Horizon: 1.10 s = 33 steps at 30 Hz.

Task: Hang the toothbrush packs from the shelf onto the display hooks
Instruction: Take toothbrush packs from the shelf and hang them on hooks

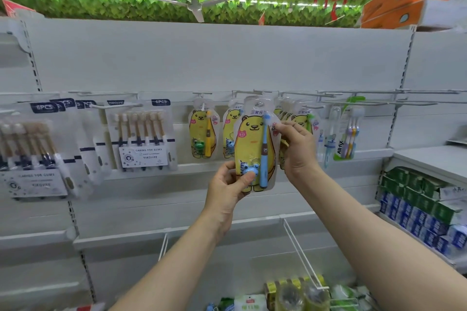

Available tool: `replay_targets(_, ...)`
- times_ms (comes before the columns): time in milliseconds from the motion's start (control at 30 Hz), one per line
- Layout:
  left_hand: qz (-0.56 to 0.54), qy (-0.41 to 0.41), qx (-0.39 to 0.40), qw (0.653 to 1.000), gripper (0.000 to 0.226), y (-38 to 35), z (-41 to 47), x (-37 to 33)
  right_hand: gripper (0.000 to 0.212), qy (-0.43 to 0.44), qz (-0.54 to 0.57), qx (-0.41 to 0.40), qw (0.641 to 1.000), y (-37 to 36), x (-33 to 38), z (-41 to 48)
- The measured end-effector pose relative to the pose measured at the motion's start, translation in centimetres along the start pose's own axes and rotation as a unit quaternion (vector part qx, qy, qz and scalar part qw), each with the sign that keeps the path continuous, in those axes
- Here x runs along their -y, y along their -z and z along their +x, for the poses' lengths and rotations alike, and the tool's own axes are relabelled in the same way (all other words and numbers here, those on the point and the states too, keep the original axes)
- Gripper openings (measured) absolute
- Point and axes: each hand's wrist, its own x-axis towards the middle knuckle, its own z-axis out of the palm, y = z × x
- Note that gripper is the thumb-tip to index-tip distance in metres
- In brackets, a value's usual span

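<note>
Both hands pinch the bear toothbrush pack, left hand low and right hand high, aligning its hole with the hook.

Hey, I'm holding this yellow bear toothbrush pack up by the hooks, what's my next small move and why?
Probably lift the yellow bear-shaped plastic toothbrush pack slightly and push its hang hole onto the white wire hook. Your left hand grips its bottom, your right hand its right edge, and the hole seems just below that hook.
</note>
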Motion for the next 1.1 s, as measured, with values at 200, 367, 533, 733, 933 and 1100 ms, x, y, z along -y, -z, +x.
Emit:
replay_targets(200, -0.017, -0.009, 0.013, 1.0, 0.052, -0.2, 0.0, 0.1, 0.011, 0.021, -0.003, -0.006, 1.0, -0.1, -0.1, 0.4)
replay_targets(367, -0.025, -0.013, 0.015, 0.999, 0.05, -0.1, 0.0, 0.1, 0.014, 0.04, -0.01, 0.002, 0.999, 0.3, -0.5, 0.4)
replay_targets(533, -0.046, -0.02, 0.021, 0.999, 0.038, -0.7, -0.3, 0.1, 0.022, 0.035, 0.006, -0.019, 0.999, 0.7, -0.6, 0.9)
replay_targets(733, -0.031, -0.009, -0.01, 0.999, 0.027, 0.0, 0.3, 0.4, 0.01, 0.017, -0.037, -0.007, 0.999, 0.0, -1.1, 1.1)
replay_targets(933, 0.019, -0.002, -0.03, 0.999, 0.027, 0.6, 2.4, 0.6, 0.007, 0.001, -0.062, 0.005, 0.998, 0.0, -2.0, 2.4)
replay_targets(1100, 0.038, 0.005, -0.047, 0.998, 0.023, 0.9, 4.9, 0.7, 0.015, -0.011, -0.106, 0.014, 0.994, -0.2, -3.3, 4.8)
